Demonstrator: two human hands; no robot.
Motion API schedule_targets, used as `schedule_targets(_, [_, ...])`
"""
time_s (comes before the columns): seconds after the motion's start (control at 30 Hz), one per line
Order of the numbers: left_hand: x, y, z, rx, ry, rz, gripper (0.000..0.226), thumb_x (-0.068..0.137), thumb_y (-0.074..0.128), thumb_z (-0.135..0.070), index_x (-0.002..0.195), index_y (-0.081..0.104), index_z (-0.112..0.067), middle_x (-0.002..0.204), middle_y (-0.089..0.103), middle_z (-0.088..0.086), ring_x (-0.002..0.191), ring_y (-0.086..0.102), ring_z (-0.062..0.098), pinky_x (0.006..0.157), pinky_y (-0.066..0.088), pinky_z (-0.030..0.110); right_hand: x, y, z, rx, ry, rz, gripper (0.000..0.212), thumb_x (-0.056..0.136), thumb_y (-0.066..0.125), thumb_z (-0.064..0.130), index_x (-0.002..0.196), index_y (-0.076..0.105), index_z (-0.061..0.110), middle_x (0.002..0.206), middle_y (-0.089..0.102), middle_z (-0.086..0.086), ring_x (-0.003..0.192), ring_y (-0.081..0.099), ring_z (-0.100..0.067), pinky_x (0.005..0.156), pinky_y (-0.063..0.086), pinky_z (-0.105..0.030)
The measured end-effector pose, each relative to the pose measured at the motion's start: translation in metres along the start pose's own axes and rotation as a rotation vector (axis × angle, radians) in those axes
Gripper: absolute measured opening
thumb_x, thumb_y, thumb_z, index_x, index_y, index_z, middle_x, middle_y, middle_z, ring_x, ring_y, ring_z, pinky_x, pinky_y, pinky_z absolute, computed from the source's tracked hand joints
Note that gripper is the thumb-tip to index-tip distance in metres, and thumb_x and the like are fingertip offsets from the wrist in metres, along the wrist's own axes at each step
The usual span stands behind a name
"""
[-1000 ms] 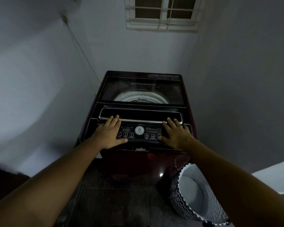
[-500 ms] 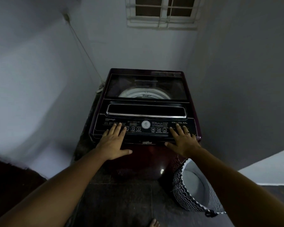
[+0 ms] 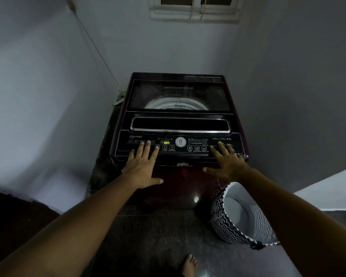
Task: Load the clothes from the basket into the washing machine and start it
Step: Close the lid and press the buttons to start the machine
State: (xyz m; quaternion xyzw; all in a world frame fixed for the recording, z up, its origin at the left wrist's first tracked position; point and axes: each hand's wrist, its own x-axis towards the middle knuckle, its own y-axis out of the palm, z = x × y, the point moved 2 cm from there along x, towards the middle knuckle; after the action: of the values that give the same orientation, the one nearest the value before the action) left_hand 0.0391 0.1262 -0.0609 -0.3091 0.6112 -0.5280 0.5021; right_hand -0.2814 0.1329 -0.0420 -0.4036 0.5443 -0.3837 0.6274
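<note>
While my left grip [image 3: 142, 166] and right grip [image 3: 227, 162] lie flat, empty, on the control panel [image 3: 180, 154], Start/Pause button [image 3: 171, 147] sits just right of my left index; left grip nearer.

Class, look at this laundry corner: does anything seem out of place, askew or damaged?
Nothing stands out. The washing machine has its lid shut and its display reading "on"; the basket stands beside it; the left hand and right hand lie flat on the control panel.

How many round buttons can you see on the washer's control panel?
6. Three sit left of the dial: one under a fingertip of the left hand, then buttons 2 and 3. Three sit right of it. The right hand may hide more.
</note>
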Motion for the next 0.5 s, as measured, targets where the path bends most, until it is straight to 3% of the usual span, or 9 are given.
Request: schedule_targets(0.5, [0.0013,-0.0042,0.0001,-0.002,0.006,0.045,0.136,0.067,0.057,-0.089,0.157,-0.020,-0.021,0.163,-0.027,0.017,0.153,-0.020,0.036,0.124,0.007,0.059,-0.0001,0.0011,0.0019,-0.017,0.012,0.041,0.118,0.074,0.044,0.092,0.161,-0.009,0.032,0.168,-0.019,-0.009,0.154,-0.013,-0.038,0.120,0.009,-0.065])
